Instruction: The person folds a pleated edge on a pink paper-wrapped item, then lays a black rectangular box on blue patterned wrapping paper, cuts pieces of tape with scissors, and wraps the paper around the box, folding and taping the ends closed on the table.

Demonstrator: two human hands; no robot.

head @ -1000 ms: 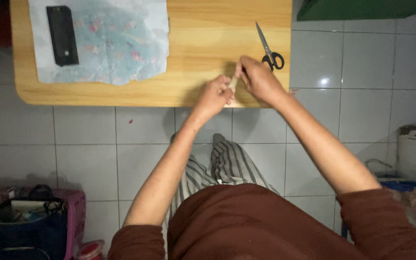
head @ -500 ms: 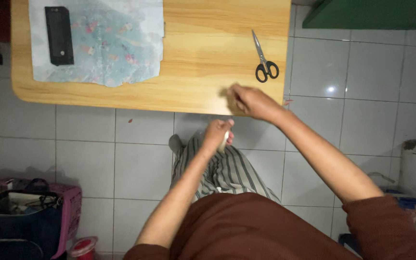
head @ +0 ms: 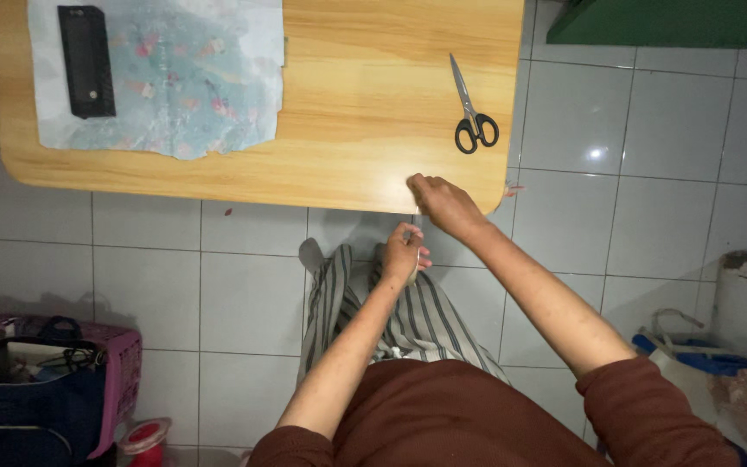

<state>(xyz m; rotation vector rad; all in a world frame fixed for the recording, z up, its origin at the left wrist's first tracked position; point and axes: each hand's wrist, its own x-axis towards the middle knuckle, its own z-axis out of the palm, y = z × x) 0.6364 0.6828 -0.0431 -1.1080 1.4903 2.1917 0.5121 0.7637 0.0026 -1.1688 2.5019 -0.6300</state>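
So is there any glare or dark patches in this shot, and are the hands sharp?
Head view: a small bright glare spot on the floor tile right of the scissors; corners fall dark, especially lower left; left hand and right hand look reasonably sharp.

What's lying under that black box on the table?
The black box lies on a floral sheet, which is spread over the wooden table. The part of the sheet beneath the box is hidden.

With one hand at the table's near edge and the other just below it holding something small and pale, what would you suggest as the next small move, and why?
Probably bring the left hand up to the right hand at the table edge. The left one holds a small pale thing I cannot identify, the right rests on the wood, and the scissors lie apart.
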